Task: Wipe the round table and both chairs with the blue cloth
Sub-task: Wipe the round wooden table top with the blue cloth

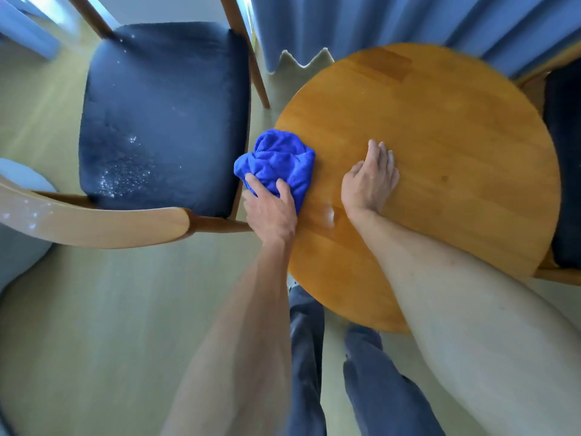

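Observation:
A round wooden table [440, 146] fills the right half of the view. The bunched blue cloth [278, 160] lies on its left edge, partly overhanging. My left hand [270, 209] grips the cloth from the near side, fingers curled into it. My right hand [371, 180] lies flat on the tabletop, fingers straight, just right of the cloth. On the left stands a wooden chair with a dark blue seat [163, 118] that carries white specks and crumbs. A second chair with a dark seat [566, 158] shows at the right edge, mostly hidden behind the table.
Blue curtains [408, 23] hang behind the table. The left chair's curved wooden backrest [103, 221] runs across the near left. Pale wood floor [110, 325] lies around me. My legs in dark trousers [314, 357] stand at the table's near edge.

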